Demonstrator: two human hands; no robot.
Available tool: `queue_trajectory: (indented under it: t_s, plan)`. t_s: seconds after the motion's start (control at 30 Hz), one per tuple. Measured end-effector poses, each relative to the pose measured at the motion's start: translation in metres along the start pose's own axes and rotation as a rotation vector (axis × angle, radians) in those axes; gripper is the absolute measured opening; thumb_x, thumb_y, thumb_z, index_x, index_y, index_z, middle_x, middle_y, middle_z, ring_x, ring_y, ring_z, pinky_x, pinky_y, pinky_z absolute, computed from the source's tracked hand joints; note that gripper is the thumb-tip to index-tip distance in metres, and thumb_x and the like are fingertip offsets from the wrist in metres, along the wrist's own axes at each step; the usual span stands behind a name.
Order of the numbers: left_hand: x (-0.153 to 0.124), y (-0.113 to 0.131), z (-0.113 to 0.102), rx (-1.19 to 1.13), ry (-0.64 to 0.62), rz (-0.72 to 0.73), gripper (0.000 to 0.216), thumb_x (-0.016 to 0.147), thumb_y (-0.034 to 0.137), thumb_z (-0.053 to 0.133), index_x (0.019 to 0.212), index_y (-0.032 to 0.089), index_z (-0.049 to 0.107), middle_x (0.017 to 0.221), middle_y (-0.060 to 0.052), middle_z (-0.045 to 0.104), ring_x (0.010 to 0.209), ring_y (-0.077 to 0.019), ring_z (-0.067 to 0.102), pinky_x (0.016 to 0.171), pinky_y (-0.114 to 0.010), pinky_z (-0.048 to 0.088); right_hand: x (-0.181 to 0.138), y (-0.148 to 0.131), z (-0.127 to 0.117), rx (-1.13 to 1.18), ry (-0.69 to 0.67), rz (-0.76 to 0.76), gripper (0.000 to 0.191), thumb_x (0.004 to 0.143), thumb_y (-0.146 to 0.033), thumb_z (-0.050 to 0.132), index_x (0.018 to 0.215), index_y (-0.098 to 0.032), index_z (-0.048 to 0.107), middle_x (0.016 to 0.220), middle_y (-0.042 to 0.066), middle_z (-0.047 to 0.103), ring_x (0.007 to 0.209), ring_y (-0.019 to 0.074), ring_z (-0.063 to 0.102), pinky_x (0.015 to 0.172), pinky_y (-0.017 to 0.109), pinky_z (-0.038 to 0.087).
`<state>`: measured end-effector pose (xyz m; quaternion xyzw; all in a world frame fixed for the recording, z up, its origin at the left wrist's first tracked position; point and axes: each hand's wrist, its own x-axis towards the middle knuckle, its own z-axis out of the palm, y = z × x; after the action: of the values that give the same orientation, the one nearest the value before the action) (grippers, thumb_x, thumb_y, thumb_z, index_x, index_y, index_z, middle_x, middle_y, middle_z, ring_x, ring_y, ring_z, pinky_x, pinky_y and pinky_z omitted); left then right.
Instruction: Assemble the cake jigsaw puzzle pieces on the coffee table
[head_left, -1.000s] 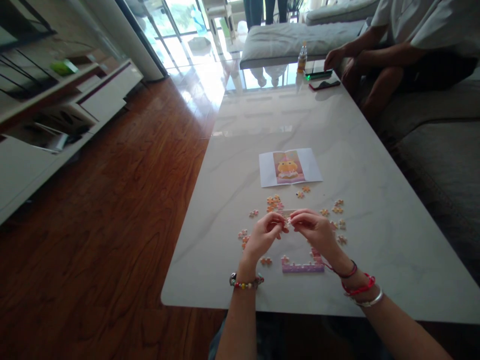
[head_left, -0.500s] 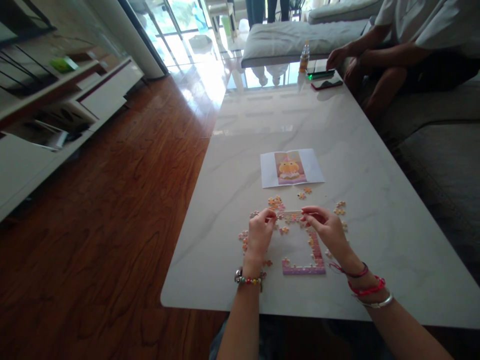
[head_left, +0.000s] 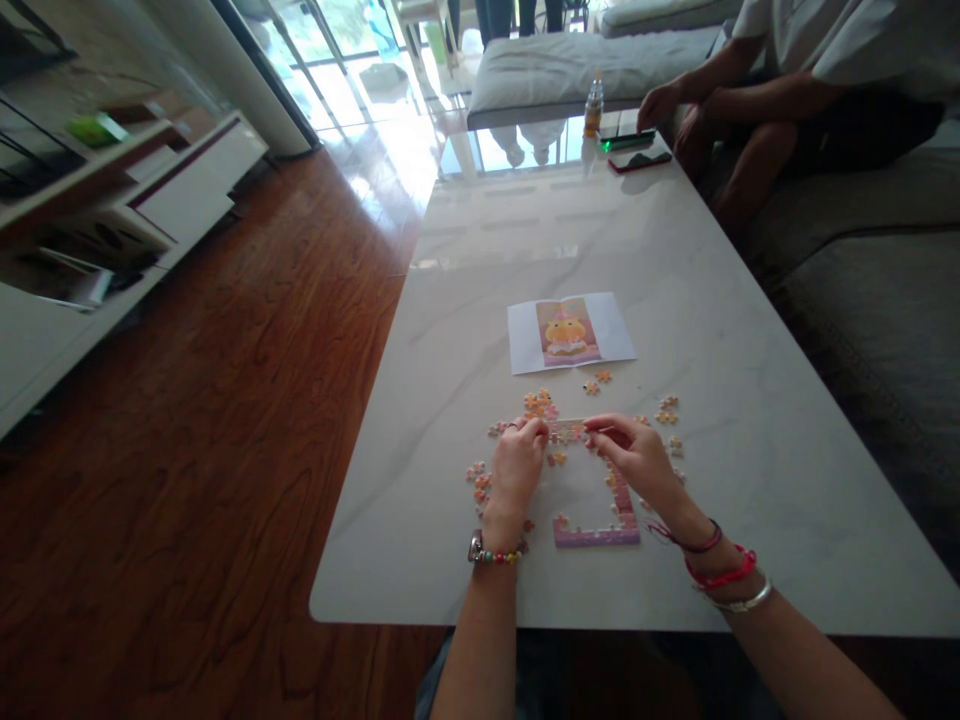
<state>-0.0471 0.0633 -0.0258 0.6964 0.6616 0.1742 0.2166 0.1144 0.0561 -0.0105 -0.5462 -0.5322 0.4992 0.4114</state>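
While left hand [head_left: 517, 466], curled, and right hand [head_left: 639, 463], loosely bent, touch the far puzzle edge [head_left: 568, 430]; whether either grips, unclear.

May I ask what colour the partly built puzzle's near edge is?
The near edge is purple; it shows best in the head view.

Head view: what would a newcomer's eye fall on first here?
The partly built puzzle border probably draws the eye first, pink and purple, at the near end of the white table, with the left hand and right hand at its far edge. Just beyond lies a white sheet printed with a yellow-orange figure.
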Motion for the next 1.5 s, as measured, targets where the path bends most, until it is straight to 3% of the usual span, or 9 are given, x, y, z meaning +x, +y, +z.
queue_trajectory:
  t_s: [0.17, 0.33, 0.53, 0.63, 0.93, 1.5]
  plan:
    - [-0.001, 0.002, 0.0, 0.025, 0.003, -0.019, 0.017, 0.081, 0.019, 0.041, 0.076, 0.019, 0.057, 0.082, -0.003, 0.058, 0.077, -0.0127, 0.053, 0.071, -0.023, 0.038, 0.0, 0.0, 0.0, -0.06, -0.017, -0.027, 0.019, 0.072, -0.025, 0.052, 0.085, -0.015, 0.062, 0.079, 0.006, 0.066, 0.067, 0.0154, 0.063, 0.062, 0.027, 0.051]
    - [-0.004, -0.001, -0.003, -0.006, -0.018, 0.01, 0.009, 0.078, 0.023, 0.048, 0.078, 0.019, 0.057, 0.083, -0.003, 0.057, 0.077, -0.0129, 0.053, 0.071, -0.024, 0.039, 0.0, 0.007, 0.004, -0.374, -0.073, -0.215, 0.017, 0.075, -0.019, 0.049, 0.084, -0.017, 0.063, 0.083, 0.005, 0.064, 0.068, 0.0143, 0.06, 0.064, 0.029, 0.05]
    - [-0.007, -0.004, -0.002, -0.001, -0.031, 0.008, 0.007, 0.074, 0.023, 0.055, 0.079, 0.019, 0.056, 0.085, -0.003, 0.056, 0.074, -0.0126, 0.052, 0.07, -0.025, 0.04, -0.005, 0.018, 0.013, -0.7, -0.145, -0.436, 0.03, 0.077, -0.014, 0.046, 0.104, -0.02, 0.058, 0.1, 0.009, 0.057, 0.097, 0.0218, 0.052, 0.081, 0.038, 0.047]
    - [-0.007, -0.005, 0.0, -0.002, -0.012, 0.023, 0.006, 0.076, 0.022, 0.053, 0.08, 0.019, 0.056, 0.086, -0.003, 0.056, 0.076, -0.0127, 0.052, 0.072, -0.025, 0.04, -0.006, 0.02, 0.016, -0.777, -0.183, -0.486, 0.035, 0.079, -0.015, 0.046, 0.112, -0.022, 0.054, 0.105, 0.01, 0.055, 0.102, 0.0235, 0.048, 0.083, 0.041, 0.046]
    - [-0.007, -0.003, 0.0, -0.026, 0.014, 0.012, 0.007, 0.076, 0.022, 0.052, 0.08, 0.019, 0.056, 0.086, -0.003, 0.055, 0.079, -0.0132, 0.052, 0.073, -0.025, 0.041, -0.002, 0.025, 0.016, -0.858, -0.216, -0.51, 0.034, 0.081, -0.016, 0.043, 0.113, -0.018, 0.053, 0.107, 0.01, 0.056, 0.103, 0.0236, 0.046, 0.083, 0.041, 0.046]
    - [-0.003, -0.003, 0.006, -0.026, 0.026, -0.049, 0.006, 0.075, 0.02, 0.053, 0.08, 0.017, 0.055, 0.087, -0.004, 0.055, 0.079, -0.0138, 0.052, 0.073, -0.026, 0.042, -0.002, 0.024, 0.015, -0.816, -0.217, -0.537, 0.036, 0.079, -0.014, 0.044, 0.113, -0.023, 0.053, 0.105, 0.008, 0.057, 0.102, 0.0228, 0.048, 0.082, 0.04, 0.047]
